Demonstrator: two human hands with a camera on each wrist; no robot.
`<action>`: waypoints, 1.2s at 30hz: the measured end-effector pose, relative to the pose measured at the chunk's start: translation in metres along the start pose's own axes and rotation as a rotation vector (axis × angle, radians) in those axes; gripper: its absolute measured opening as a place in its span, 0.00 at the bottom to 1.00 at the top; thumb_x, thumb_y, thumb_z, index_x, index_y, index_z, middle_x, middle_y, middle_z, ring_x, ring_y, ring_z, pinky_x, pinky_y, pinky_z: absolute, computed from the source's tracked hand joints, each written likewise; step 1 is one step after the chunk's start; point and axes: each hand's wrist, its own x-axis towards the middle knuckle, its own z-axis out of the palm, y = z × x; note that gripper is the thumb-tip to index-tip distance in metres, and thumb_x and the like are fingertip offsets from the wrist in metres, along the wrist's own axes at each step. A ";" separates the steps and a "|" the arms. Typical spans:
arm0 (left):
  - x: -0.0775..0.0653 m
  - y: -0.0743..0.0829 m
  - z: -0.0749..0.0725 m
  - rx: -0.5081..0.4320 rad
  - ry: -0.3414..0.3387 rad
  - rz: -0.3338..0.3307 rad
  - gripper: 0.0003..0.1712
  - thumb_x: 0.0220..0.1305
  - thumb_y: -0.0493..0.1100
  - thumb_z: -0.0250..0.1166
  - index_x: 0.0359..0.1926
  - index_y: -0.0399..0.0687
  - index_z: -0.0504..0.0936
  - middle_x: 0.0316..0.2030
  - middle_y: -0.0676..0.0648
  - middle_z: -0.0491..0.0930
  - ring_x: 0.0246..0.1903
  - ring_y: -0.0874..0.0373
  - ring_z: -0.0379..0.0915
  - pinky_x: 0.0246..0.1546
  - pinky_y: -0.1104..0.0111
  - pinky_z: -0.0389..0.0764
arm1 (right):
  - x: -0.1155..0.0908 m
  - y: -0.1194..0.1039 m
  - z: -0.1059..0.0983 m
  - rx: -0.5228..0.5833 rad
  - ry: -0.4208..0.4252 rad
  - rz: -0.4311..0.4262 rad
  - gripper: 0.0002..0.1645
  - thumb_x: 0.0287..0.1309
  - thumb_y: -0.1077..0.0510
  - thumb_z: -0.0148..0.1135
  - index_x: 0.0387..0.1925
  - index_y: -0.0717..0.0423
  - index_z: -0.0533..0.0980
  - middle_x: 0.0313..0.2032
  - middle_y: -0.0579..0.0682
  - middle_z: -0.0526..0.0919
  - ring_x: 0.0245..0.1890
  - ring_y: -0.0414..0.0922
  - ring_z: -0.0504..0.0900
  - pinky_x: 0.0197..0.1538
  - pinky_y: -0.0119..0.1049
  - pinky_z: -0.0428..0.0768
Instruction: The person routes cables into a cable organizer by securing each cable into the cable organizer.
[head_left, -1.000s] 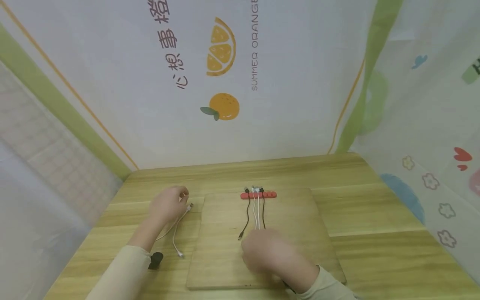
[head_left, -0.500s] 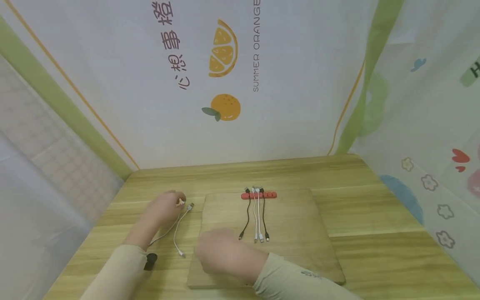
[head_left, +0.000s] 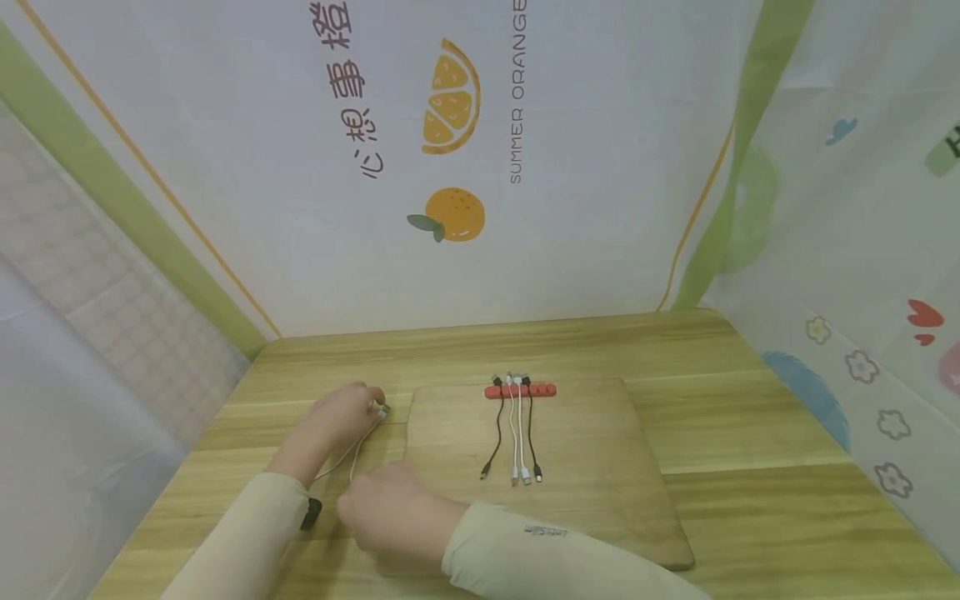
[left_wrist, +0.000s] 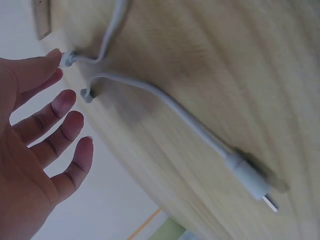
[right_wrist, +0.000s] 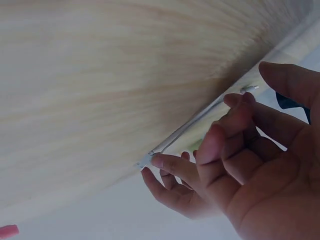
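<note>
At the table's left side, my left hand (head_left: 348, 414) pinches a plug (left_wrist: 66, 59) of a white charging cable between thumb and index finger, its other fingers spread loosely. A second white cable strand (left_wrist: 175, 106) runs beside it over the wood and ends in a slim plug (left_wrist: 248, 176). My right hand (head_left: 396, 510) hovers by the board's left front edge. Its fingers (right_wrist: 212, 142) are loosely bent and apart from the thumb, and a small plug (right_wrist: 248, 89) shows just beyond the fingertips. In the head view the right hand hides the cable's near end.
A wooden board (head_left: 592, 475) lies mid-table, with a red cable holder (head_left: 543, 389) at its far edge. Several black and white cables (head_left: 521, 437) hang from its left slots toward me. A printed white curtain (head_left: 585, 208) stands behind the table.
My right hand has swept left from the board's front middle to the loose white cables. My left hand has shifted slightly right, to the plug there. The cables in the red holder stay put.
</note>
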 end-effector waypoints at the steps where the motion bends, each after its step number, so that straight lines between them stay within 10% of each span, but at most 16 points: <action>1: 0.000 0.000 0.001 0.009 0.002 0.003 0.18 0.75 0.46 0.65 0.59 0.43 0.84 0.56 0.36 0.84 0.58 0.34 0.82 0.62 0.39 0.80 | 0.001 -0.001 0.001 -0.010 -0.003 0.006 0.10 0.63 0.47 0.73 0.27 0.33 0.81 0.32 0.34 0.85 0.26 0.35 0.75 0.29 0.34 0.80; 8: 0.002 0.004 0.007 0.075 -0.012 0.010 0.20 0.75 0.44 0.65 0.64 0.45 0.82 0.61 0.33 0.82 0.61 0.32 0.80 0.61 0.37 0.80 | 0.004 -0.008 0.008 -0.084 -0.031 0.036 0.05 0.68 0.45 0.68 0.33 0.29 0.84 0.33 0.32 0.86 0.28 0.34 0.76 0.33 0.34 0.82; 19: 0.008 0.005 0.009 0.040 -0.019 0.027 0.03 0.67 0.37 0.67 0.40 0.46 0.86 0.42 0.44 0.90 0.44 0.46 0.85 0.48 0.46 0.85 | -0.001 -0.012 0.009 -0.095 0.025 0.000 0.10 0.70 0.47 0.66 0.30 0.30 0.80 0.28 0.31 0.84 0.24 0.32 0.76 0.26 0.34 0.79; 36: -0.004 0.003 -0.007 -0.082 -0.095 0.042 0.14 0.64 0.25 0.59 0.48 0.26 0.84 0.48 0.30 0.87 0.50 0.36 0.85 0.53 0.46 0.87 | -0.008 -0.013 0.008 -0.099 0.018 0.005 0.08 0.68 0.48 0.69 0.33 0.26 0.83 0.34 0.29 0.86 0.30 0.34 0.78 0.34 0.33 0.80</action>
